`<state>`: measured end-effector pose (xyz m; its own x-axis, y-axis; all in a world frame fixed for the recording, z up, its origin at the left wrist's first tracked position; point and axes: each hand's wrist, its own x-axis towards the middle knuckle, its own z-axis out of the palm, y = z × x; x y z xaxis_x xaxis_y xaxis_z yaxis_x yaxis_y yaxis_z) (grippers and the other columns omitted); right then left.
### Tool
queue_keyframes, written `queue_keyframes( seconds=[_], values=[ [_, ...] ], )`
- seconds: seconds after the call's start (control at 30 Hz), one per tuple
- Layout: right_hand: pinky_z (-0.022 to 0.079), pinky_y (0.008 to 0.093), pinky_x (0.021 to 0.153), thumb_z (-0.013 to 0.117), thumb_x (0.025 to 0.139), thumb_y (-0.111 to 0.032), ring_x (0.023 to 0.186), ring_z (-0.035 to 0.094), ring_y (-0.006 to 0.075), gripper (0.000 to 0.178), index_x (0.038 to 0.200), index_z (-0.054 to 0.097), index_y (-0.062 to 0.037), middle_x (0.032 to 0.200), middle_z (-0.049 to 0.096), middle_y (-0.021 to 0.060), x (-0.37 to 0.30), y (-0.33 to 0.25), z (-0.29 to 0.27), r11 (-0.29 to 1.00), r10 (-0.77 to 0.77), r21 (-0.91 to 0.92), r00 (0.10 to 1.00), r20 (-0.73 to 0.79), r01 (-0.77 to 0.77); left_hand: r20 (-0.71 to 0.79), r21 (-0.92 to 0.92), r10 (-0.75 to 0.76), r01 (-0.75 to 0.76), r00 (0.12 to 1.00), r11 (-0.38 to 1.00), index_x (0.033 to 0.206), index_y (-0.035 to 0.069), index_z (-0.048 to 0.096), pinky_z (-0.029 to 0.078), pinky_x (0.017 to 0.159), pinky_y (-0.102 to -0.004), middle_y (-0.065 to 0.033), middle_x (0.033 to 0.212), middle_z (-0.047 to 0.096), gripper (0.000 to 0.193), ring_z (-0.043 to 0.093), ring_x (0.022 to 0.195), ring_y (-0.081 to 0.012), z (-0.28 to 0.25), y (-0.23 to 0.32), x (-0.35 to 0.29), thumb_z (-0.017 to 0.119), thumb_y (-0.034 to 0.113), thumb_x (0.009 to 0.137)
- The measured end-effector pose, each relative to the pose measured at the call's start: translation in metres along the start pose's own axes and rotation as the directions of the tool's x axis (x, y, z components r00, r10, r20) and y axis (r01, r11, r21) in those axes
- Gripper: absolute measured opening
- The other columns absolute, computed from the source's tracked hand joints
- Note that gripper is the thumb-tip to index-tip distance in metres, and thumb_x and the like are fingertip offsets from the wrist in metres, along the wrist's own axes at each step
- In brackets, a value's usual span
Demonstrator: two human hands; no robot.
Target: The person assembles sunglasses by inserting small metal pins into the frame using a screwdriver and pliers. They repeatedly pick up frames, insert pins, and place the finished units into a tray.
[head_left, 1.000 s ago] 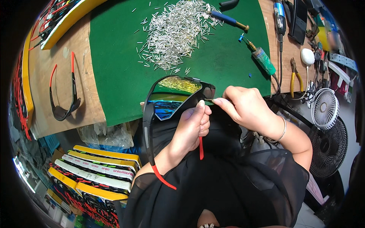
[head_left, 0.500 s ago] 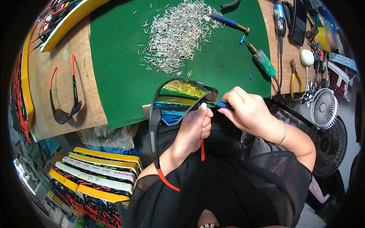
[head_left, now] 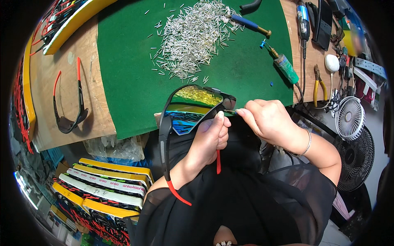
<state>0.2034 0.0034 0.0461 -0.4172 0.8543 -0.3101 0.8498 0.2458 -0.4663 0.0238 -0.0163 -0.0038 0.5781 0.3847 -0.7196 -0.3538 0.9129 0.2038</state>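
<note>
My left hand [head_left: 211, 137] is closed on a pair of sunglasses [head_left: 166, 135], held just past the table's near edge. They have a black frame, red temple tips and a mirrored lens [head_left: 193, 106] reflecting yellow and blue. One temple hangs down along my left forearm; the other red tip shows below my fist. My right hand [head_left: 266, 121] pinches a small screwdriver [head_left: 231, 111], its thin shaft pointing at the frame's right hinge corner. The fingers hide most of its blue handle. Where the tip meets the frame is too small to make out.
A heap of small metal pins [head_left: 193, 41] covers the green mat [head_left: 123, 82]. A blue-handled tool [head_left: 246, 22], a green-handled tool [head_left: 286, 69] and pliers [head_left: 317, 86] lie right. Other sunglasses [head_left: 67, 123] lie left. Foam-edged racks [head_left: 102, 186] stand lower left; a white fan [head_left: 350, 117] stands right.
My right hand's fingers have rolled over the screwdriver's handle, which shows less now. The sunglasses and my left hand stay almost where they were.
</note>
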Motion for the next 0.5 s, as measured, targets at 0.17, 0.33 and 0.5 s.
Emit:
queue_keyframes(
  seconds=[0.17, 0.33, 0.5],
  values=[
    [0.048, 0.0362, 0.049, 0.058, 0.083, -0.023, 0.055, 0.058, 0.0297, 0.025, 0.073, 0.051, -0.0011, 0.063, 0.055, 0.0144, 0.0012, -0.0050, -0.0058, 0.991, -0.036, 0.119, 0.990, -0.134, 0.053, -0.027, -0.019, -0.008, 0.008, 1.000, 1.000, 0.081, 0.008, 0.045, 0.019, 0.039, -0.0181, 0.0061, 0.055, 0.030, 0.031, 0.023, 0.043, -0.0031, 0.0046, 0.0013, -0.0013, 0.036, 0.034, 0.096],
    [0.048, 0.0374, 0.051, 0.060, 0.081, -0.023, 0.057, 0.056, 0.0321, 0.024, 0.086, 0.049, -0.0017, 0.068, 0.054, 0.0152, -0.0003, -0.0001, -0.0053, 1.000, -0.015, -0.002, 0.999, 0.048, 0.016, 0.010, -0.016, 0.008, -0.008, 1.000, 1.000, 0.082, 0.008, 0.045, 0.019, 0.039, -0.0180, 0.0058, 0.056, 0.030, 0.031, 0.023, 0.043, -0.0031, -0.0006, -0.0006, 0.0003, 0.036, 0.032, 0.097],
    [0.048, 0.0363, 0.051, 0.060, 0.081, -0.020, 0.056, 0.056, 0.0314, 0.023, 0.076, 0.050, -0.0004, 0.067, 0.052, 0.0139, 0.0014, -0.0043, -0.0087, 0.985, -0.036, 0.164, 0.994, -0.106, 0.054, 0.005, -0.031, 0.009, -0.009, 1.000, 0.999, 0.082, 0.007, 0.045, 0.019, 0.039, -0.0180, 0.0056, 0.056, 0.030, 0.031, 0.023, 0.043, -0.0033, 0.0032, 0.0013, -0.0013, 0.036, 0.033, 0.097]
  ],
)
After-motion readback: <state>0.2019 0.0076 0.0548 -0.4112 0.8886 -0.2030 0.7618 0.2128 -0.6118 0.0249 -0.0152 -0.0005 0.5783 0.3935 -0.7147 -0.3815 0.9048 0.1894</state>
